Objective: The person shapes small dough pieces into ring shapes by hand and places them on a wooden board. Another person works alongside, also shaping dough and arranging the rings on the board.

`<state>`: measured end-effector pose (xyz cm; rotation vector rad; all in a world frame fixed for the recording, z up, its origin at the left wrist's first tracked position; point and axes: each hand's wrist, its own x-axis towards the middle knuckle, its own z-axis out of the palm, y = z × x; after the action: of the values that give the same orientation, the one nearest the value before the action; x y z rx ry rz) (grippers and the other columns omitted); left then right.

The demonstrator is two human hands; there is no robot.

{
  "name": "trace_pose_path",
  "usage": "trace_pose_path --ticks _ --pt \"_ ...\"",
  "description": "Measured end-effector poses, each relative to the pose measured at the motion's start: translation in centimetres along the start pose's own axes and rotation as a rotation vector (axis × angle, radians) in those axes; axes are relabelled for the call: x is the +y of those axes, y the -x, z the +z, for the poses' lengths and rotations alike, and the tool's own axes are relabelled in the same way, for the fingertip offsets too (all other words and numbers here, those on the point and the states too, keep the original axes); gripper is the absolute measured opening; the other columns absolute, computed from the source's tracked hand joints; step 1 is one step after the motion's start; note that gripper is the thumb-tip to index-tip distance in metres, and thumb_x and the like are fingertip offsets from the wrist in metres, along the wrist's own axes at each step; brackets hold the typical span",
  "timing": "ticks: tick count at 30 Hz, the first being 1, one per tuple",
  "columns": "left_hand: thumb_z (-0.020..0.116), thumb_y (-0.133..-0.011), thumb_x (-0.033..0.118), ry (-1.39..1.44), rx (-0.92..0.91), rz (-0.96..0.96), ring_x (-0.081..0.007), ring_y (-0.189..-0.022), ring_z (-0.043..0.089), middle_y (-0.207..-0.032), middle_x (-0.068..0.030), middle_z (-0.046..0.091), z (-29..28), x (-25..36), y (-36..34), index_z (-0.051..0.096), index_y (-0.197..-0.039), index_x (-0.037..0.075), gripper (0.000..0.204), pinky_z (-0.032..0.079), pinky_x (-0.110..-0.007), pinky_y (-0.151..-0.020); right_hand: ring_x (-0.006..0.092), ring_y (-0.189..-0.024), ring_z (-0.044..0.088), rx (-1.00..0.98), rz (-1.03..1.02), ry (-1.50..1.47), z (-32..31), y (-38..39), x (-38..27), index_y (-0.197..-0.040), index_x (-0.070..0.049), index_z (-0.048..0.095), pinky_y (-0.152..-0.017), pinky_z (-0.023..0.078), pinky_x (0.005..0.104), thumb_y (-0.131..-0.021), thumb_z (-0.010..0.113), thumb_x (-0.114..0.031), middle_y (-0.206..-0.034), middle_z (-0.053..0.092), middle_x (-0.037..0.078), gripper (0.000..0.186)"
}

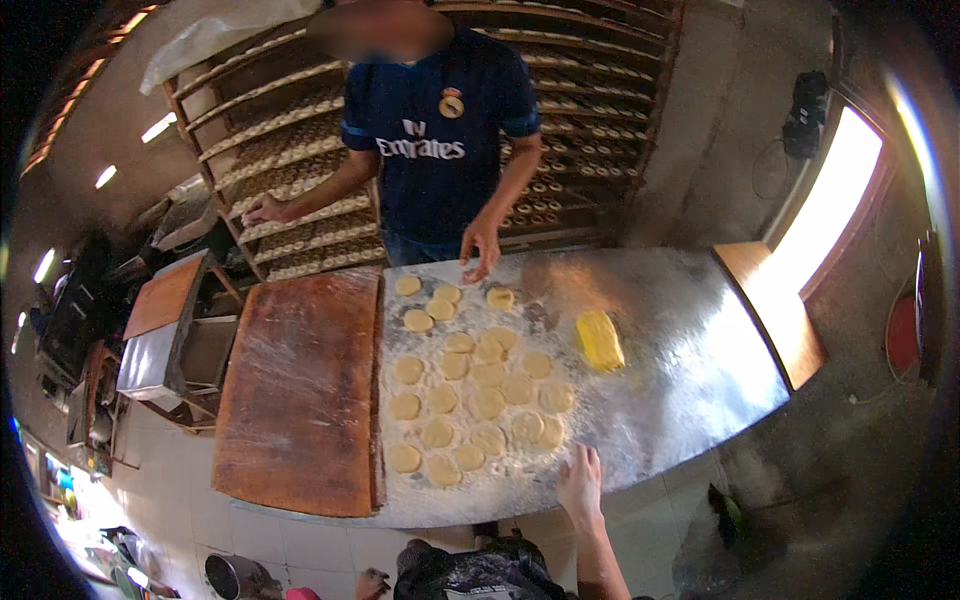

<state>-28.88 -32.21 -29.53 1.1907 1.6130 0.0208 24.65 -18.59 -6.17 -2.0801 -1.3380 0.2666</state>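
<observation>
Several flat round dough pieces [487,404] lie on the floured part of a metal-topped table [690,330]. Over the table's front edge reaches my right hand [581,482], its fingers stretched out, just right of the nearest dough rounds, with nothing visible in it. My left hand [372,584] is low by my body, below the table edge; its fingers look loosely apart and hold nothing I can see. Across the table, a co-worker's hand [481,250] hangs at the far edge near a folded dough piece [500,298]. Some rounds overlap each other.
A yellow wrapped block [600,341] sits right of the dough. On the left lies a brown wooden board [298,390]. Behind the co-worker [440,140] stands a rack [590,130] full of shaped dough. A small table [165,300] is farther left; a metal pot [235,577] stands below.
</observation>
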Motion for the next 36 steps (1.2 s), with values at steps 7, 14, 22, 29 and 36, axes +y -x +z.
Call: trace_pose_path --ticks 7,14,22,29,36 --pt "0.049 -0.099 0.024 -0.159 -0.351 0.489 -0.0184 -0.082 0.064 -0.087 -0.0069 0.069 -7.5 28.1 3.3 0.068 -0.102 0.004 0.027 0.050 -0.032 -0.077 0.0400 -0.108 0.056 -0.003 -0.135 0.109 1.3 -7.7 -2.6 -0.115 -0.004 0.066 -0.094 0.046 0.0466 -0.088 0.067 -0.018 -0.119 0.060 0.019 0.030" --pt "0.056 -0.099 0.019 0.108 -0.140 0.665 -0.0164 -0.082 0.062 -0.090 -0.0078 0.068 -1.8 44.9 2.3 0.066 -0.109 0.003 0.022 0.050 -0.032 -0.074 0.0418 -0.106 0.063 -0.619 -0.281 0.080 4.9 -11.3 -4.5 -0.114 -0.003 0.063 -0.090 0.051 0.0470 -0.081 0.071 -0.020 -0.112 0.067 0.023 0.039" --pt "0.060 -0.100 0.025 0.329 0.152 0.467 -0.0189 -0.070 0.066 -0.090 -0.0152 0.072 1.9 49.2 0.9 0.066 -0.110 -0.001 0.029 0.052 -0.031 -0.070 0.0327 -0.099 0.069 -0.679 -0.212 -0.303 1.1 -11.7 -5.1 -0.127 0.001 0.057 -0.087 0.054 0.0401 -0.086 0.073 -0.017 -0.107 0.070 0.021 0.047" --pt "0.068 -0.096 0.032 0.267 0.150 0.641 -0.0163 -0.077 0.069 -0.089 -0.0127 0.073 -1.1 50.8 3.7 0.069 -0.108 -0.001 0.035 0.054 -0.032 -0.072 0.0153 -0.098 0.064 -0.785 -0.033 -0.761 -2.8 -9.9 -8.7 -0.124 0.002 0.056 -0.087 0.052 0.0305 -0.084 0.073 -0.001 -0.110 0.067 0.008 0.043" --pt "0.078 -0.086 0.032 0.331 0.251 0.647 -0.0183 -0.074 0.067 -0.085 -0.0106 0.071 -2.1 49.4 6.2 0.070 -0.105 0.001 0.037 0.053 -0.033 -0.070 0.0268 -0.101 0.065 -0.645 -0.072 -0.490 0.4 -7.6 -9.9 -0.126 0.001 0.053 -0.090 0.051 0.0343 -0.076 0.077 -0.004 -0.108 0.065 0.016 0.056"
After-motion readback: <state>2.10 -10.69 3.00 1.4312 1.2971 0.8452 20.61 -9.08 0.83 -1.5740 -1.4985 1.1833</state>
